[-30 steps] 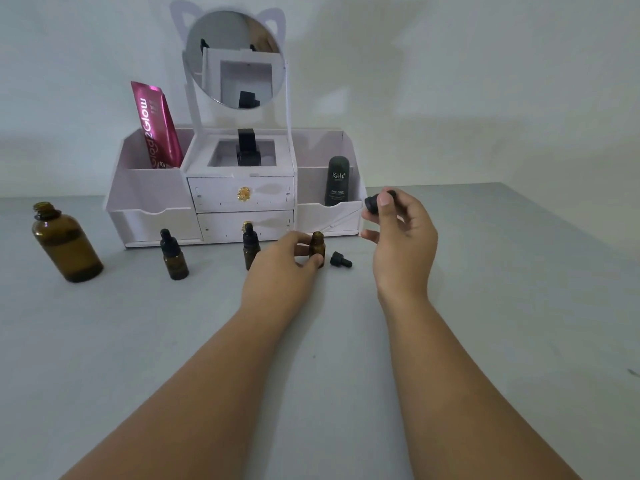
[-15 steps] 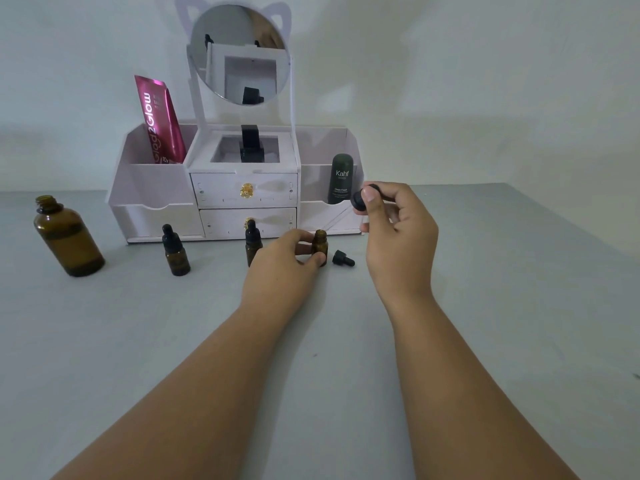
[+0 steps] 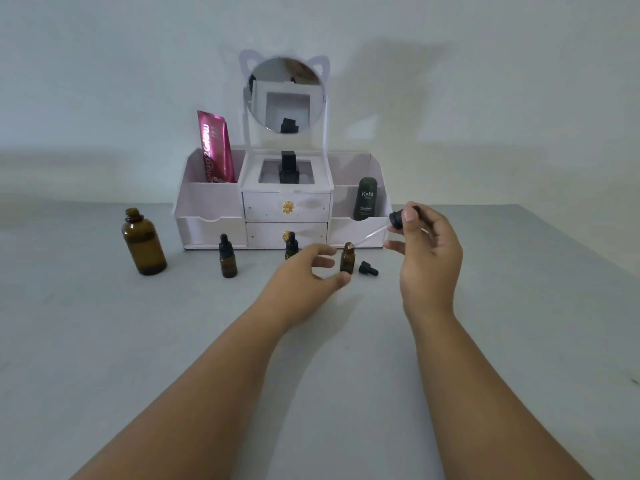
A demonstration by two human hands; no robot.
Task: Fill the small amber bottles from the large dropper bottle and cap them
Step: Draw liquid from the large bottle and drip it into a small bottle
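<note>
Grey table [image 3: 485,306] is carrying everything, and a white organizer [image 3: 211,216] with a round mirror [image 3: 285,95] is standing at the far edge, against the wall. Two bare arms are reaching in from the near edge. Right hand [image 3: 429,251] is pinching the black bulb of a dropper [image 3: 396,220] between thumb and fingers, and the clear glass tube is slanting down to the left so that its tip is sitting right at the mouth of an open small bottle [image 3: 347,258]. That small brown bottle is standing upright near the middle of the table, just in front of the organizer. Left hand [image 3: 304,275] is curling loosely around it with the thumb and fingers a little apart, close to the glass but not squeezing it; I cannot tell if the thumb is touching. A small black cap [image 3: 367,269] is lying on its side just right of the open bottle. Two more small bottles are standing with their black tops on: the middle one [image 3: 291,245] is peeking out behind the left hand, and the left one [image 3: 228,258] is standing further toward the left edge. The big bottle [image 3: 142,242] is standing open, with no top, well apart on the left side. In the organizer, a pink tube [image 3: 214,147] is leaning in the left bin and a dark Kahf bottle [image 3: 366,199] is standing in the right bin.
</note>
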